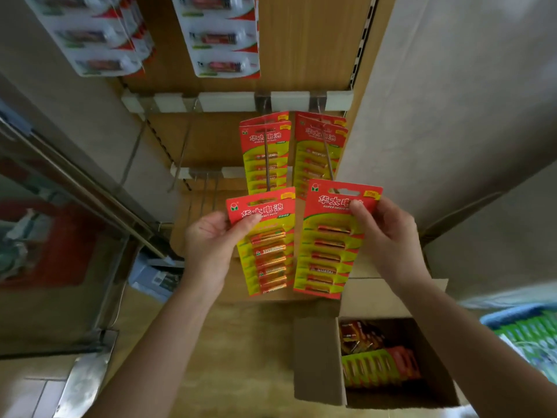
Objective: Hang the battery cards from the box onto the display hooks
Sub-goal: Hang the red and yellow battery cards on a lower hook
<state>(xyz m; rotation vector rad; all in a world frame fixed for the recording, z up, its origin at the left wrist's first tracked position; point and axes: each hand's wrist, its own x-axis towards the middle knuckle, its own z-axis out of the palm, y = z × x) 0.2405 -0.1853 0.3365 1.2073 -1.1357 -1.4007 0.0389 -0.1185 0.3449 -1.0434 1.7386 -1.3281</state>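
I hold two red, yellow and green battery cards up in front of the display. My left hand (211, 242) pinches the top left of one battery card (268, 245), thumb across its red header. My right hand (388, 236) grips the upper right of the other battery card (328, 245). Just above them, two display hooks (266, 158) (328, 158) each carry hung battery cards (265, 146) of the same kind. The open cardboard box (319, 357) stands at the lower right with more cards (376, 363) inside.
Empty wire hooks (208, 188) stick out at the left of the lower rail. White battery packs (223, 37) hang higher up on the wooden panel. A grey wall panel (452, 101) rises on the right, and a blue basket of green packs (530, 336) sits at far right.
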